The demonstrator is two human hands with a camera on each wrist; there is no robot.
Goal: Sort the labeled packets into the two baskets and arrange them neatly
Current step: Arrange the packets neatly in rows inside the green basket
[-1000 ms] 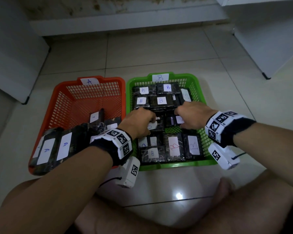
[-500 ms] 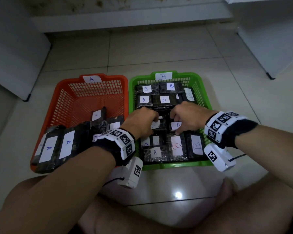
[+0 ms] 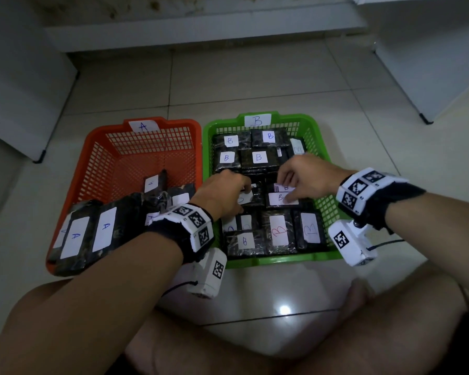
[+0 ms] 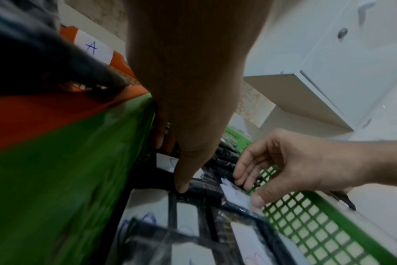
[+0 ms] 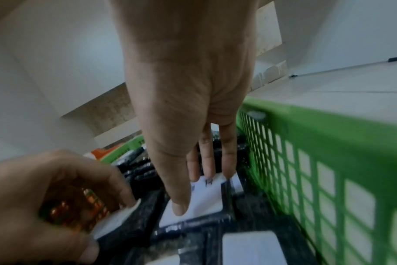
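In the green plastic basket [image 3: 326, 209], a black B-labelled packet [image 3: 281, 199] lies under the right hand [image 3: 305, 176], its fingers straight and pressing; the left hand [image 3: 222, 193] grips a neighbouring black packet [image 3: 251, 197].

We can't really see what the left hand [image 3: 222, 193] has under it in the head view, since its knuckles cover most of that packet [image 3: 251, 197] and its label letter is half hidden. The left forearm blocks the near right corner of the orange basket [image 3: 98, 169], so the packets there are only partly visible. In the left wrist view the green basket [image 4: 57, 179] wall is a blurry smear and the labels at the bottom are unreadable. In the right wrist view the left hand [image 5: 52, 200] is blurred and the writing under the right hand's fingers [image 5: 207, 157] is too smeared to read.
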